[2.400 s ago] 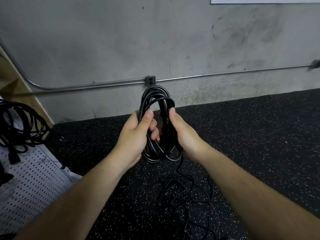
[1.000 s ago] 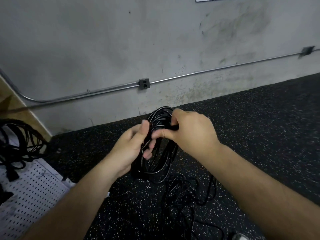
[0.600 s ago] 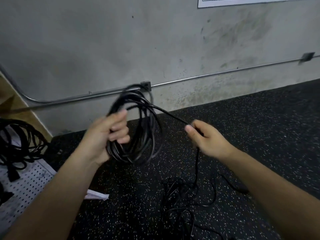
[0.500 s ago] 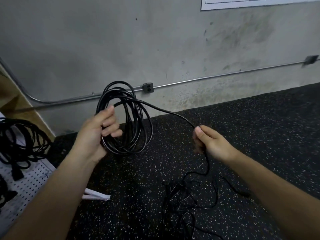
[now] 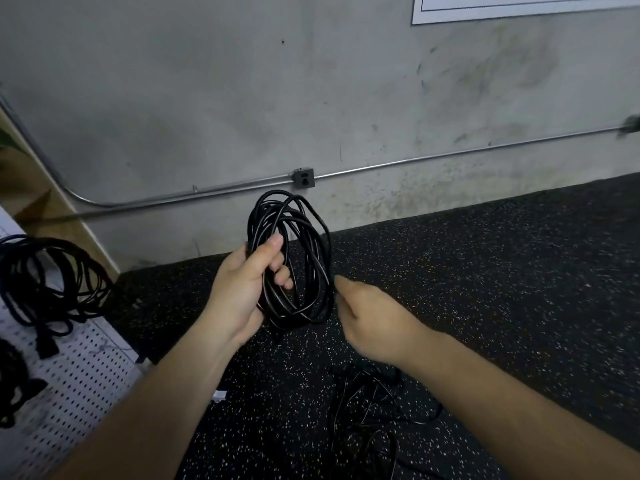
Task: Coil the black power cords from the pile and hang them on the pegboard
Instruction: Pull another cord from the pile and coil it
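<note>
While one coil [image 5: 298,258] is gripped in mid-air by the left hand [image 5: 249,292], fingers curled round its strands, its right edge is pinched by the right hand [image 5: 367,317]. Coiled cords [image 5: 48,278] are already hung on the pegboard [image 5: 79,368]. A loose pile [image 5: 367,410] on the floor is judged still to be coiled.

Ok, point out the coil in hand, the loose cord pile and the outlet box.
cord coil [image 5: 317,268], head view, right-side strands.
loose cord pile [image 5: 362,412], head view, tangled middle.
outlet box [image 5: 304,178], head view, front face.
</note>
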A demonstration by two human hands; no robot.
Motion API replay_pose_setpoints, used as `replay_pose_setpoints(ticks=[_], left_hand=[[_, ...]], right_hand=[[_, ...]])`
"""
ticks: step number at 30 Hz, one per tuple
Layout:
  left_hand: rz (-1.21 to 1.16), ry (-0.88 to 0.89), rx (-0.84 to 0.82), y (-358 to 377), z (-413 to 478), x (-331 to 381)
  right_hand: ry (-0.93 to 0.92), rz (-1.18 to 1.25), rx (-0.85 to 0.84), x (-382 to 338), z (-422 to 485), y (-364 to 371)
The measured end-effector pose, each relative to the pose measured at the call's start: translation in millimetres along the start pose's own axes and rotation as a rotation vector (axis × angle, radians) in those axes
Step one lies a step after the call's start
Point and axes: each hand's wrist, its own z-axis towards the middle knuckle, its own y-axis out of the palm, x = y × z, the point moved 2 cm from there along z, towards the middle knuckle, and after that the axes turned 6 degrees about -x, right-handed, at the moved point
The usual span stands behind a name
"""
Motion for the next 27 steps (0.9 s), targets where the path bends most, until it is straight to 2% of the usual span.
replay_pose_setpoints(ticks=[6, 10, 14, 16, 19, 24, 27], left_hand=[[0.078, 0.013, -0.035, 10, -10, -2], [0.091, -0.015, -0.091, 21, -14, -9], [0.160, 0.021, -0.113, 27, -15, -9], [0.304, 0.069, -0.146, 28, -14, -7], [0.495, 0.125, -0.214, 26, -15, -10], [0.785, 0.262, -0.310, 26, -17, -8], [1.050, 0.347, -0.316, 20, -12, -1]], right_hand=[[0.021, -0.268, 0.077, -9, -3, -2], [0.002, -0.289, 0.160, -20, -6, -5], [-0.051, -0.141, 0.206, -22, -9, -5], [-0.067, 0.020, 0.198, -22, -10, -9], [-0.028, 0.234, 0.096, -20, -13, -12], [0.016, 0.444, 0.089, -18, -16, -13], [0.003, 0.496, 0.082, -25, -15, -14]])
